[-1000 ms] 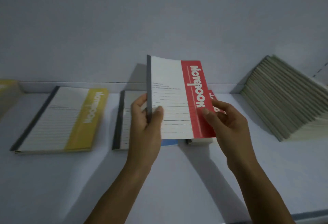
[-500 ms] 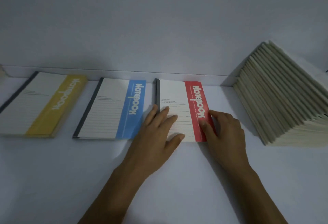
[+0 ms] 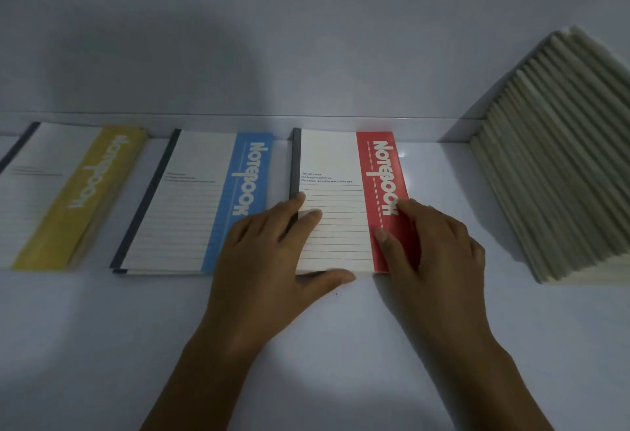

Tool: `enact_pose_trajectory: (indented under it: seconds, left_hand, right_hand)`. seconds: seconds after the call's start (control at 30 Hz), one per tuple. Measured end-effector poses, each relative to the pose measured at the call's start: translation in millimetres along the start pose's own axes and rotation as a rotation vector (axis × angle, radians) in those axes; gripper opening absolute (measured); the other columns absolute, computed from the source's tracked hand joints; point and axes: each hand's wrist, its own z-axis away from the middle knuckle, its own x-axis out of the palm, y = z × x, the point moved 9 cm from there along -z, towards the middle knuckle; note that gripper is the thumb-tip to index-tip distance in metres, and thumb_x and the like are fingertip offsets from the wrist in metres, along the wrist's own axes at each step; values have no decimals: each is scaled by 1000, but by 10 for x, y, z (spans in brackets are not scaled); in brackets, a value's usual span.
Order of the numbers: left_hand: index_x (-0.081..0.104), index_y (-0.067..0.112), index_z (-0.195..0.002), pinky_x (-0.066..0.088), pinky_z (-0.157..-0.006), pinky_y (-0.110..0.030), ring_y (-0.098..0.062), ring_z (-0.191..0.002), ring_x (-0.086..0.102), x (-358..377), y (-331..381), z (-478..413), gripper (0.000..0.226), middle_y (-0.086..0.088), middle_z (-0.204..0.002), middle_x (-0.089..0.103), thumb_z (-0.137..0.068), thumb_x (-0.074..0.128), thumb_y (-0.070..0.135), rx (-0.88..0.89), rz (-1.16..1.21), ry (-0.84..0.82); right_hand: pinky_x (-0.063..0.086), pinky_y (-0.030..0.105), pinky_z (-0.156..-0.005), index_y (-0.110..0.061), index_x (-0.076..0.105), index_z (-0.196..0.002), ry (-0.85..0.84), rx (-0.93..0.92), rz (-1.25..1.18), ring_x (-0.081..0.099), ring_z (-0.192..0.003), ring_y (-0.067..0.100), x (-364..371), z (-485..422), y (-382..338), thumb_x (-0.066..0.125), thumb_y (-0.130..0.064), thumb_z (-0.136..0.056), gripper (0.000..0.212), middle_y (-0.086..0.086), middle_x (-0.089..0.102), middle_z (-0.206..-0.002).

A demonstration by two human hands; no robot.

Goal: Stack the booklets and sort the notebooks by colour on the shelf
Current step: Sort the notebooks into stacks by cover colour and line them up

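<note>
Nearest, the left hand (image 3: 269,260) lay flat and relaxed over the spine edge of the red notebook (image 3: 337,164), and the right hand (image 3: 436,253) rested loose fingers on its red band, neither gripping. It lay flat on the shelf (image 3: 341,345), rightmost of three beside one blue notebook (image 3: 191,198) and one yellow notebook (image 3: 68,192), so colour sorting looked nearly done. Far right, the booklets (image 3: 552,164), too many to count, leaned in one slanted row, seemingly yet to be stacked.

The raised red notebook (image 3: 335,157) now lies flat.
</note>
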Motion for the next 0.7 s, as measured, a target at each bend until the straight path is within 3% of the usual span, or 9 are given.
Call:
enact_pose_trajectory:
  seconds: [0.37, 0.47, 0.57, 0.63, 0.7]
  left_hand:
    - [57, 15, -125, 38, -99, -48, -30, -119, 52, 47, -53, -9, 81, -7, -138, 51, -69, 52, 74, -21, 79, -2]
    - [42, 21, -138, 23, -110, -43, -26, -135, 32, -3, -45, -9, 89, -3, -152, 29, -69, 51, 76, -54, 115, -21]
    - [27, 24, -147, 12, -114, -41, -23, -143, 13, -211, 29, 80, 90, -2, -159, 13, -74, 51, 71, -13, 97, 42]
    - [29, 22, -147, 19, -113, -44, -25, -144, 18, -439, -3, 262, 83, -2, -158, 18, -80, 46, 67, 49, 113, 119]
    - [33, 19, -145, 26, -111, -46, -26, -142, 25, -708, -163, 525, 76, -3, -155, 26, -84, 49, 62, 86, 127, 194]
  right_hand:
    - [29, 39, -103, -25, 52, -128, 27, -17, 39, 52, -117, 19, 19, -38, 3, 43, -57, -90, 50, -5, 59, -128]
    - [34, 42, -107, -24, 54, -126, 10, -12, 14, 56, -113, 17, -18, -35, -33, 48, -52, -91, 45, -7, 61, -126]
    - [49, 29, -90, -25, 57, -120, 3, -17, -175, 62, -98, 9, -131, 68, -182, 49, -52, -92, 40, -8, 64, -118]
    - [43, 23, -89, -23, 53, -127, 65, -4, -203, 60, -107, 13, -189, 218, -308, 52, -49, -92, 44, -4, 60, -126]
    - [36, 30, -97, -23, 48, -134, 100, -4, -142, 51, -122, 19, -160, 416, -544, 53, -48, -90, 51, -1, 51, -139]
